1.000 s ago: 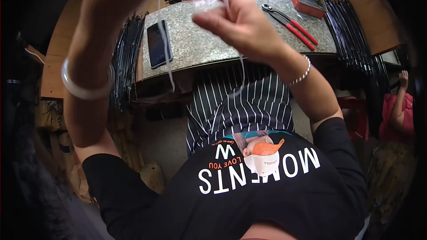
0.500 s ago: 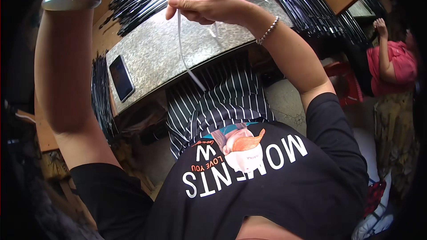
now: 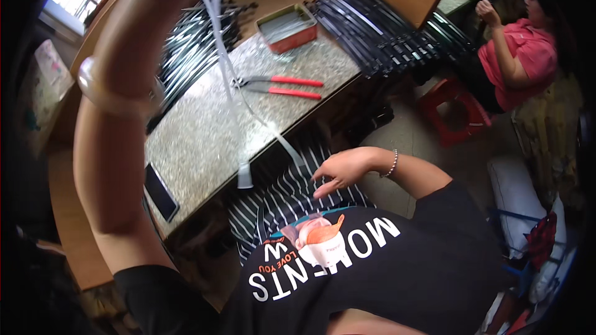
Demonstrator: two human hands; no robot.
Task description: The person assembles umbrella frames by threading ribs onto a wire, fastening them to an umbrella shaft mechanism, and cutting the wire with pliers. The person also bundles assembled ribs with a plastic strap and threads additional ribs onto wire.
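My left forearm (image 3: 118, 149), with a pale bangle (image 3: 118, 96) on it, reaches up past the top edge; its hand is outside the picture. From up there a long, translucent white flat strip (image 3: 228, 80) hangs in two tails, crossing over the table's front edge. My right hand (image 3: 344, 169), wearing a bead bracelet, is in front of my lap. Its fingers are apart with nothing seen between them, just right of one tail's lower end. Red-handled pliers (image 3: 285, 87) lie on the speckled tabletop (image 3: 192, 142), behind the strips.
A red rectangular tin (image 3: 292, 36) holds thin grey pieces. Bundles of dark rods (image 3: 366, 28) lie at the back right, and more rods (image 3: 192, 43) at the back left. A phone (image 3: 161, 192) rests near the left edge. A person in pink (image 3: 524, 56) sits at right.
My right hand has let go of the strip up high and dropped to my lap. The view has shifted, showing the pliers and more of the strip's tails.
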